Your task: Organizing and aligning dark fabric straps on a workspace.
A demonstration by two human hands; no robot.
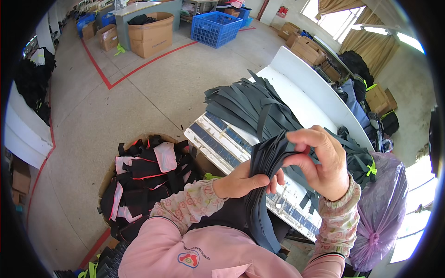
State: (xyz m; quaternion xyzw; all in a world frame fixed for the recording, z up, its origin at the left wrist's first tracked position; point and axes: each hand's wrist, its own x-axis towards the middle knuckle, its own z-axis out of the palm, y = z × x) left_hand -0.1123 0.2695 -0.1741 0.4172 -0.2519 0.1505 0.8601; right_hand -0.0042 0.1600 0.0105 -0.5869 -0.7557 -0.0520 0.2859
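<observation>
A thick bundle of dark grey fabric strips is gripped in my left hand, its thumb lying across the front. The lower ends hang down in front of my pink top. At the top of the bundle, my right hand pinches the edge of a strip between thumb and forefinger, slightly apart from the rest. Just beyond my hands, a large fanned pile of similar strips lies on a white table. More strips rest at the table's right side, beside a neon-yellow tie.
Left of the table stands an open round-edged container of black and pink sewn pieces. A tied purple plastic bag is at the right. Farther off are a blue crate, a cardboard box and red floor lines.
</observation>
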